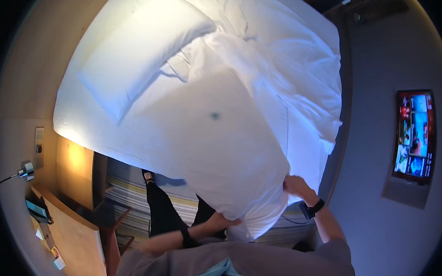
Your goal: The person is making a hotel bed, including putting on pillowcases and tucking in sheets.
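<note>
A large white pillow point(229, 160) slants from the bed down toward my body. My left hand point(222, 222) grips its near left edge, with the fingers partly hidden by the fabric. On the near right edge, my right hand point(300, 188) is closed on the cover. Creases gather in the cloth between both hands. A blurred dark spot shows over the pillow's upper part; whether it is on the cloth or the lens I cannot tell. Beyond it lies a second white pillow point(145, 55) on the bed, beside a crumpled white sheet or duvet point(288, 63).
The white mattress point(93, 133) has its near edge by my legs. To the left stand a wooden bedside cabinet point(74, 172), a desk point(72, 228) with a telephone point(36, 210), and a reddish chair point(112, 245). A lit television point(412, 139) hangs on the right wall. Striped carpet point(130, 202) lies underfoot.
</note>
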`<state>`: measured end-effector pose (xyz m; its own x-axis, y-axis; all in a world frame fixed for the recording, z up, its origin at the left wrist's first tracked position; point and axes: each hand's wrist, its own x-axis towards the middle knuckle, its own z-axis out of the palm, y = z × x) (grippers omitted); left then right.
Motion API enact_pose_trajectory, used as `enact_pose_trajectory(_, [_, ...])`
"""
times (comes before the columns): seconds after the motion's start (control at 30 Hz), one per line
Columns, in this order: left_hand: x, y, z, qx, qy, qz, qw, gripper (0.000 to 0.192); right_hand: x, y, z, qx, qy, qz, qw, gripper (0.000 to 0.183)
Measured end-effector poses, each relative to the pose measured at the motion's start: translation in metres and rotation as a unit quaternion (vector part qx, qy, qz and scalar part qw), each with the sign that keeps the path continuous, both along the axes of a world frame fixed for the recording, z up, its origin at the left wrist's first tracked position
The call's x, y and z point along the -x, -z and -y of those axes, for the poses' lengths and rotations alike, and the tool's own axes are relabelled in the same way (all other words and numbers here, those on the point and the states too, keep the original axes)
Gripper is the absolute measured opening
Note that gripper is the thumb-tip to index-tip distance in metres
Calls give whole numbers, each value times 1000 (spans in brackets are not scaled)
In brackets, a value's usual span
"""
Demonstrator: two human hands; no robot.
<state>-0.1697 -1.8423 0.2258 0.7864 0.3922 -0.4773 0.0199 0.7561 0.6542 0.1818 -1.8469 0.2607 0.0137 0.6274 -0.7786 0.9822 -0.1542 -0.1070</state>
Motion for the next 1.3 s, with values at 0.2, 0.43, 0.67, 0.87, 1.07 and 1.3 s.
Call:
enact_pose_trajectory(0.2, [-14, 122, -64, -303, 527, -209, 766, 29, 9, 57, -67, -424, 131, -121, 888, 48])
enact_pose_trajectory(0.43, [-86, 142, -152, -27, 37, -267, 963, 36, 47, 196, -91, -376, 166, -124, 903, 49])
enact_pose_trajectory(0.67, [-317, 112, -201, -379, 121, -326, 857, 33, -105, 148, -57, -106, 561, -528, 629, 62])
enact_pose_trajectory(0.87, [-214, 102, -264, -680, 61, 8, 731, 5, -125, 212, -21, -170, 454, -275, 830, 84])
enact_pose_trajectory(1.07, [-175, 212, -391, -831, 159, -340, 410, 27, -12, 177, -34, -30, 452, -472, 756, 44])
enact_pose_trajectory(1.3, [-180, 115, -460, -775, 251, -253, 522, 23, -22, 194, -164, -64, 318, -494, 807, 34])
